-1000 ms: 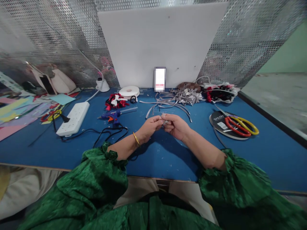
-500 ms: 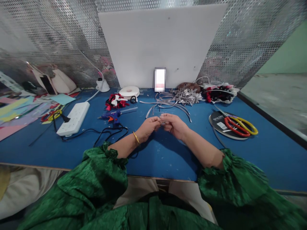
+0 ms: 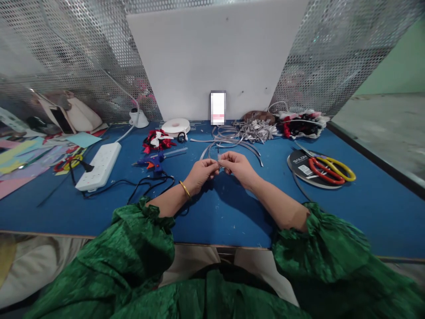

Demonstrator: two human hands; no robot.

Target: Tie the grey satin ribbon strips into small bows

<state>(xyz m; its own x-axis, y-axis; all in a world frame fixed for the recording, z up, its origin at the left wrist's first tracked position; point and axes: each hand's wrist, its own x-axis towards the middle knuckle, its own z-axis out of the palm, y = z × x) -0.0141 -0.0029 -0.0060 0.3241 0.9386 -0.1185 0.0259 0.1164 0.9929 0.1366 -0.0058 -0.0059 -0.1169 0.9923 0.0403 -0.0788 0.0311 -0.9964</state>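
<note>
My left hand and my right hand meet fingertip to fingertip above the middle of the blue table. Both are closed in a pinch on a small piece of grey ribbon, whose pale end pokes up between them; the fingers hide most of it. Just beyond lie loose strips of grey ribbon. Behind these, to the right, is a heap of grey ribbon bows. A blue glue gun lies left of my left hand.
On the right, red-and-yellow-handled scissors rest on a black ribbon spool. At left are a white power strip, black cables and coloured paper. A lit phone leans on a white board. Red and white bows lie near a white spool.
My fingertips have shifted slightly, the right hand drawing up a little, and the pale ribbon end now shows above them. The whole view has moved slightly.
</note>
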